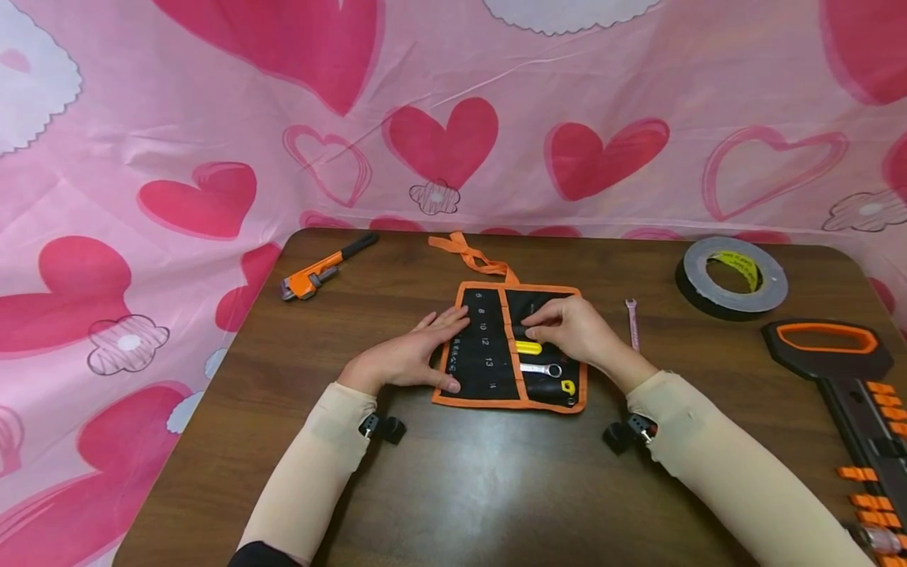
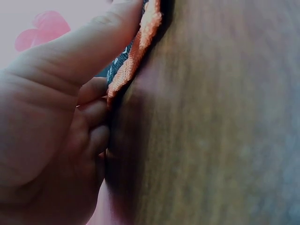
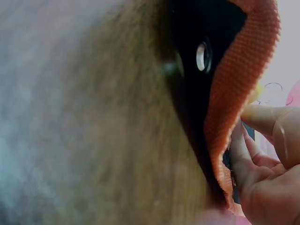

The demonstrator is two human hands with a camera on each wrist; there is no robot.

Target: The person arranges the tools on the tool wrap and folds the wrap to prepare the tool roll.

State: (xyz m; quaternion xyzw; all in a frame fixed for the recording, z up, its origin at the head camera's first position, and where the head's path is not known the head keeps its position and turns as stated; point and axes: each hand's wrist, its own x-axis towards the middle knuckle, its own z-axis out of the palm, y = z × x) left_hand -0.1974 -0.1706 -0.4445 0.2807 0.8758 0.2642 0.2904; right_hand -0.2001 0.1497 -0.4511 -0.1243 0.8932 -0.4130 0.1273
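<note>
A black tool pouch with orange edging lies unrolled on the table, printed numbers down its left panel. My left hand rests on the pouch's left edge, fingers and thumb spread over it. At the right-hand pockets, my right hand pinches a small dark tool, mostly hidden by the fingers. Below it in the pockets sit a yellow-handled tool, a ring-ended wrench and a yellow-and-black tool. In the right wrist view the orange edging partly hides the fingertips.
An orange pipe wrench lies at the back left. Orange ties trail behind the pouch. To the right are a small open-end wrench, a roll of tape and a black tool rack with orange clips.
</note>
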